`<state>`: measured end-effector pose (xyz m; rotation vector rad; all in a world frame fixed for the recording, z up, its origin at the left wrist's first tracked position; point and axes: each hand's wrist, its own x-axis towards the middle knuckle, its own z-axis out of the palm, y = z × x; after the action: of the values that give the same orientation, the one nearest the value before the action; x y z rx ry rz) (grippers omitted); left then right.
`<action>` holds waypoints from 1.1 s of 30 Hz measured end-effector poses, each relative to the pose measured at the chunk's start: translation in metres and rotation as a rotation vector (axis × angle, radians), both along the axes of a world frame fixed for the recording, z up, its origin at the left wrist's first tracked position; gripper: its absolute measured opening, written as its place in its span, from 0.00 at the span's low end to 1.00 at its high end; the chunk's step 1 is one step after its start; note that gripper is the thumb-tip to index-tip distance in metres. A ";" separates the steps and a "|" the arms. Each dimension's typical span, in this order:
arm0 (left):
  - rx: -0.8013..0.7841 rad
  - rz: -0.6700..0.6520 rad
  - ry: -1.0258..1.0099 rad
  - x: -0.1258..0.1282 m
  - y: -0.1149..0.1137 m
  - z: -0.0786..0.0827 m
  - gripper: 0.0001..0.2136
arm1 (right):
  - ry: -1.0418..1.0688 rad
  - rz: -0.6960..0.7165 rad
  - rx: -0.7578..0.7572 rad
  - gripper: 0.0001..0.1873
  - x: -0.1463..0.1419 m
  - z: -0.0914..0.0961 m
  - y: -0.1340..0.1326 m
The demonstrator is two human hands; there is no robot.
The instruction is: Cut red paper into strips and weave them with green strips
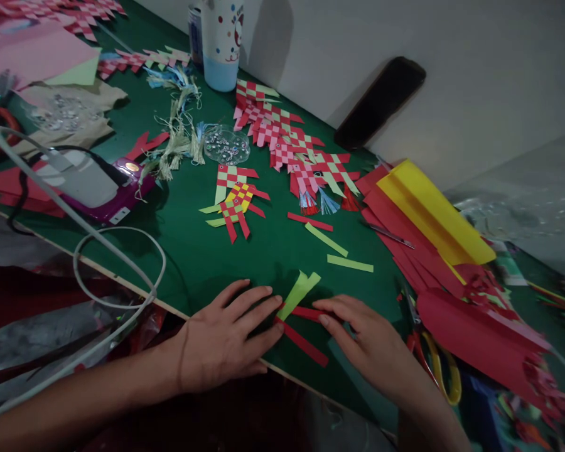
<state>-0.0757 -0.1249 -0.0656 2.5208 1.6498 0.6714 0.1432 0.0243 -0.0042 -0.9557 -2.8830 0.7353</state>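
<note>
L hand (pixel 219 336) & R hand (pixel 365 336) both nr bench's (pixel 188 251) near edge, approx. mid-length. Workpiece: green strips (pixel 297 295) pointing twd far edge, joined at base w/ far-side red strip (pixel 306 312) & near-side red strip (pixel 306 342), the latter lying on bench surface.

L hand: palm down, fingers spread; index & thumb tips at joined end. Cannot tell if pinching or only pressing. R hand: thumb & index pinching free end of far-side red strip.

Loose stock, twd far edge from workpiece: 1 loose red strip (pixel 309 221), 2 loose green strips (pixel 350 263), well apart from hands. Cluster of woven pieces (pixel 238 204), overlapping, approx. mid-bench. Row of woven pieces (pixel 292 138), some w/ tassels, along far edge; clear dish (pixel 226 145) of small parts beside it. Tumbler (pixel 221 72) at far edge. Phone (pixel 380 100) against wall. R of hands: scissors (pixel 434 361), adj. to red paper (pixel 475 333).
</note>
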 end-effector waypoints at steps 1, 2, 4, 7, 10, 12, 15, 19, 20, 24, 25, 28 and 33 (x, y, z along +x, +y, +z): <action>0.004 -0.001 -0.002 0.000 0.000 0.000 0.21 | 0.027 -0.002 0.050 0.12 0.001 -0.001 -0.001; 0.008 -0.002 -0.002 0.000 0.000 0.000 0.20 | 0.054 -0.003 0.094 0.12 0.002 -0.003 -0.003; 0.010 -0.003 0.000 0.000 0.000 0.001 0.20 | 0.091 0.011 0.150 0.12 0.000 -0.008 -0.008; -0.003 -0.006 0.009 0.001 0.000 0.002 0.21 | 0.117 0.053 0.185 0.12 -0.006 -0.016 -0.019; -0.006 -0.005 0.006 0.001 -0.001 0.000 0.22 | 0.136 0.080 0.215 0.11 -0.008 -0.022 -0.028; 0.002 -0.002 0.001 0.002 -0.001 -0.001 0.22 | 0.138 0.091 0.228 0.11 -0.006 -0.023 -0.031; 0.012 -0.006 0.005 0.002 0.000 -0.001 0.21 | 0.133 0.090 0.251 0.12 -0.001 -0.023 -0.034; 0.017 -0.022 0.004 0.001 0.001 -0.001 0.20 | 0.133 0.085 0.276 0.11 0.001 -0.024 -0.036; 0.018 -0.025 0.002 0.001 0.001 -0.001 0.20 | 0.133 0.087 0.272 0.12 0.001 -0.024 -0.037; 0.008 -0.014 -0.002 0.001 0.001 -0.001 0.21 | 0.112 0.098 0.243 0.13 -0.001 -0.026 -0.040; 0.005 -0.007 -0.004 0.001 0.001 -0.001 0.21 | 0.105 0.099 0.240 0.13 -0.001 -0.026 -0.041; 0.003 0.004 -0.010 0.001 0.000 0.000 0.21 | 0.111 0.096 0.252 0.12 0.001 -0.026 -0.041; 0.025 -0.009 -0.002 0.001 0.000 0.002 0.20 | 0.161 0.073 0.284 0.12 -0.001 -0.024 -0.039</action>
<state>-0.0751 -0.1247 -0.0639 2.5421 1.6386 0.6979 0.1421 -0.0150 -0.0284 -0.7262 -2.7907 0.3699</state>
